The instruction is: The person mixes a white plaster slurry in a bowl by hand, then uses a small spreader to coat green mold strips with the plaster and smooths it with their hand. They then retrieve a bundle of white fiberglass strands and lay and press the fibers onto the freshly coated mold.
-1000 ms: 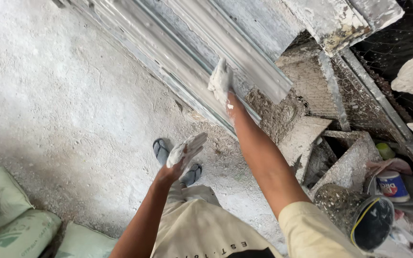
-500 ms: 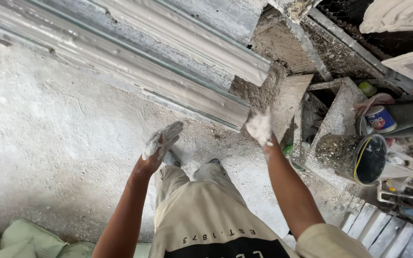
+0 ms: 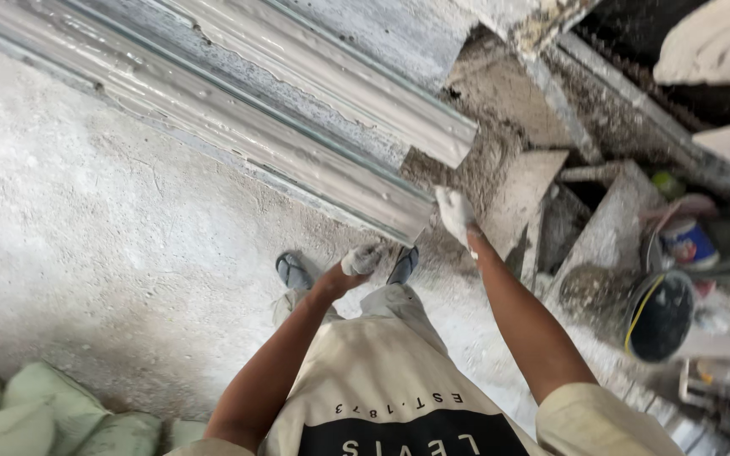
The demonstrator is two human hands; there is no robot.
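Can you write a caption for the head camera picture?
Plaster-covered right hand at the end of a long grey moulding, left hand just below.

Rough grey concrete floor (image 3: 111, 253) underfoot, dusted white and lit by flat daylight. Pale green sacks (image 3: 35, 414) crowd its lower left corner, while rubble (image 3: 500, 160), broken slabs (image 3: 610, 228) and a black bucket (image 3: 661, 317) clutter the right edge.

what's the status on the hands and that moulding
Left hand plaster-coated, loosely curled, empty, below the moulding. Right hand white with plaster, at the moulding's end. Rubble and a black bucket on the right.
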